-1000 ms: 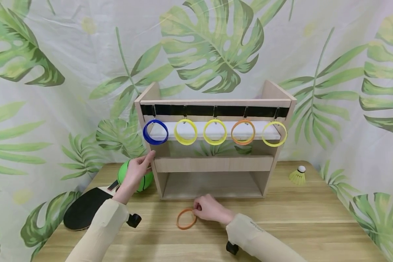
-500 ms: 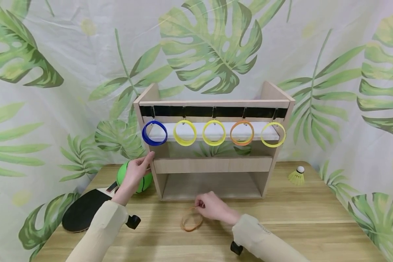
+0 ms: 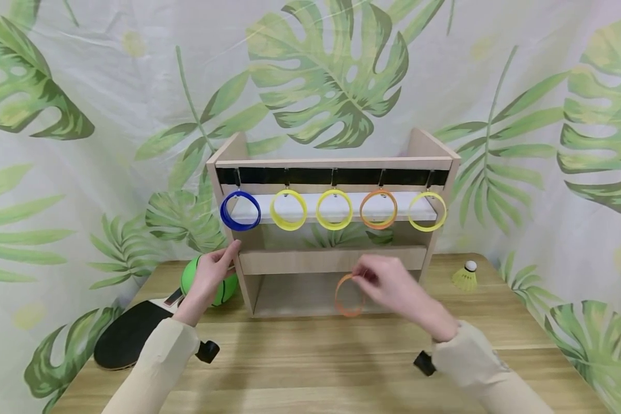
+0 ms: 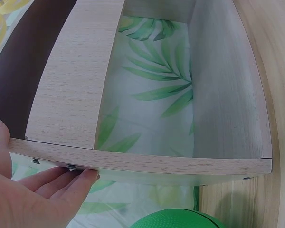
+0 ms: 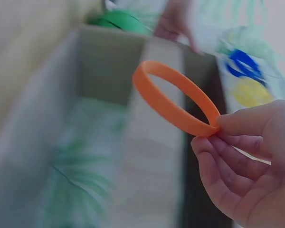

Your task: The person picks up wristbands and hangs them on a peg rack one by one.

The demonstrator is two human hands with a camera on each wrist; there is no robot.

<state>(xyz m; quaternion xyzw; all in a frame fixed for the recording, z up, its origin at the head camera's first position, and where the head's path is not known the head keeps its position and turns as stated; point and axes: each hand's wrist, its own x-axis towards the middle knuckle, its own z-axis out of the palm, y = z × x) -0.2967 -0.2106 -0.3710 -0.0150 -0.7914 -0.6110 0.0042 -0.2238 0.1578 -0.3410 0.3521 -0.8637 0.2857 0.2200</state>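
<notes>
My right hand [image 3: 393, 283] pinches an orange silicone wristband [image 3: 338, 293] between thumb and fingertips. The band hangs in front of the lower opening of a wooden shelf unit [image 3: 336, 261]; the right wrist view shows the wristband [image 5: 166, 107] as a tilted loop. My left hand [image 3: 213, 276] grips the unit's left side panel, thumb on one side and fingers on the other, as the left wrist view shows at the panel's edge [image 4: 147, 161]. Blue [image 3: 240, 226], yellow [image 3: 288, 226] and orange [image 3: 378, 225] wristbands hang from small hooks on the black strip [image 3: 310, 176].
Behind my left hand sits a green ball [image 3: 226, 292]. A black table tennis paddle [image 3: 129, 336] lies at the left, on the wooden table [image 3: 300, 368]. A yellow shuttlecock [image 3: 466, 277] stands right of the unit. A leaf-print cloth [image 3: 134, 103] hangs behind.
My right hand has lifted the orange wristband off the table and carried it up and to the right. The left hand stays on the side panel.
</notes>
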